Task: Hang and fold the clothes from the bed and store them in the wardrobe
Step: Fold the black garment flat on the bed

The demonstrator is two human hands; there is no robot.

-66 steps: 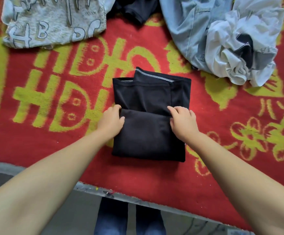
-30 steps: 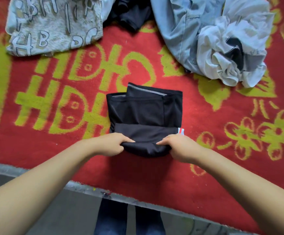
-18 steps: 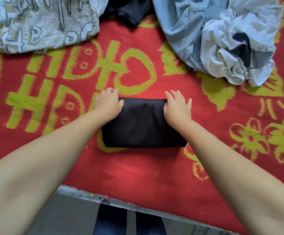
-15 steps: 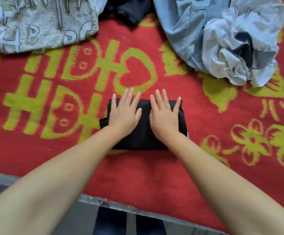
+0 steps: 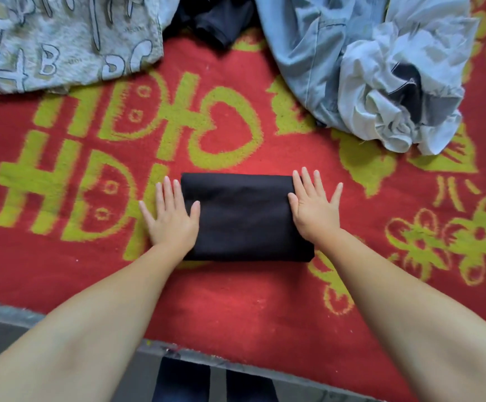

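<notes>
Both hands have slid apart since half a second ago, from side by side on the middle of the folded black garment point(image 5: 246, 217) out to its two short ends. At far left, along the top edge, a grey printed shirt point(image 5: 67, 39) with outlined letters lies spread on the bed's red blanket point(image 5: 236, 309), which carries yellow-green characters, a heart and flowers. Right of that shirt, at top centre, a dark garment point(image 5: 215, 17) is bunched, partly cut off by the frame. Lower down, the left hand point(image 5: 172, 216) lies flat, palm down, fingers point(image 5: 167, 188) straight and spread, gripping nothing; its thumb side overlaps the garment's left end while the outer fingers rest on the blanket. The black garment sits as a neat rectangle in the middle of the blanket, near the bed's front edge, well apart from the other clothes. On its right end the right hand point(image 5: 315, 208) is likewise flat and splayed, pressing down with straight fingers, thumb on the cloth. Beyond it, at upper right, a light blue denim garment point(image 5: 302, 59) lies loose, with a crumpled pale shirt point(image 5: 395, 91) heaped against its right side. Below the bed's grey front edge point(image 5: 236, 359), dark trouser legs point(image 5: 180, 381) show.
</notes>
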